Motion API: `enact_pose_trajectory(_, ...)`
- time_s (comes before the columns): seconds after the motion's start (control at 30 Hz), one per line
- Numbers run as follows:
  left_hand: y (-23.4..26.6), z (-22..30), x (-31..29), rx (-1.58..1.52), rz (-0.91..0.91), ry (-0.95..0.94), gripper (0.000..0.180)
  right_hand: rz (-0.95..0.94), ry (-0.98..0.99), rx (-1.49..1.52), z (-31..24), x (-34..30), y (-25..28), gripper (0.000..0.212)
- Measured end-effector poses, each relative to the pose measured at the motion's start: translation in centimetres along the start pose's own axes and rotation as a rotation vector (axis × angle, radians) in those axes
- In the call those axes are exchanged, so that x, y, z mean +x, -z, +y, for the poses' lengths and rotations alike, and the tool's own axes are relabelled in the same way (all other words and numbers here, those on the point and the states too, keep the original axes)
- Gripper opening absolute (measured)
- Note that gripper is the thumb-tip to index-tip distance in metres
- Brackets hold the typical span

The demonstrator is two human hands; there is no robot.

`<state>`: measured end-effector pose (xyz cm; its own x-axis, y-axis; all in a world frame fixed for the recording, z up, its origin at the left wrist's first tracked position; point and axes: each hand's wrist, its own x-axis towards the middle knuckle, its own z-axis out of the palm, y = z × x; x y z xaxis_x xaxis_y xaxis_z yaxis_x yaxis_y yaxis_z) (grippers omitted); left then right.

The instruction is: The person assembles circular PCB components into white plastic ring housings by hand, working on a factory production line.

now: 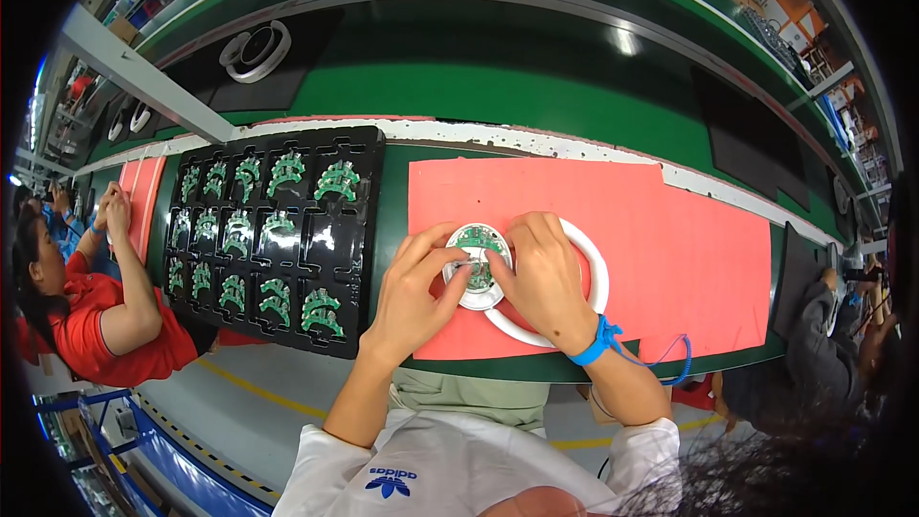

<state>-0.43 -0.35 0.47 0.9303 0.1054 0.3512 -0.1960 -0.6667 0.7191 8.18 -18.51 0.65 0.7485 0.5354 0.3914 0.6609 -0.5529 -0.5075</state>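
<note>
Both hands, left [414,289] and right [544,273], pinched on round green circuit board [479,258] inside white ring [593,278], over red mat [689,249]. Probably light, stiff, fragile; best gripped by edges.

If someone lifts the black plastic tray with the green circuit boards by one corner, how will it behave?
The black plastic tray looks thin and glossy, so it would probably flex when lifted by one corner. The green circuit boards lie loose in shallow pockets and may slide out if it tilts. Several pockets are empty, so its weight is likely uneven, though light overall.
</note>
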Motion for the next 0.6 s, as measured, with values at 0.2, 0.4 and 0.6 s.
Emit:
enact_pose_trajectory(0.2, 0.2, 1.4, -0.7, 0.351, -0.016, -0.144, 0.017, 0.013, -0.018, 0.010, -0.1, 0.0, -0.2, 0.022)
enact_pose_trajectory(0.4, -0.2, 2.2, -1.6, 0.437, -0.027, -0.142, 0.019, -0.010, -0.029, -0.039, -0.2, 0.1, 0.0, 0.023)
enact_pose_trajectory(0.6, 0.1, 2.8, -2.1, 0.464, -0.067, -0.119, 0.025, 0.032, 0.065, 0.044, -0.9, 0.1, 0.5, 0.022)
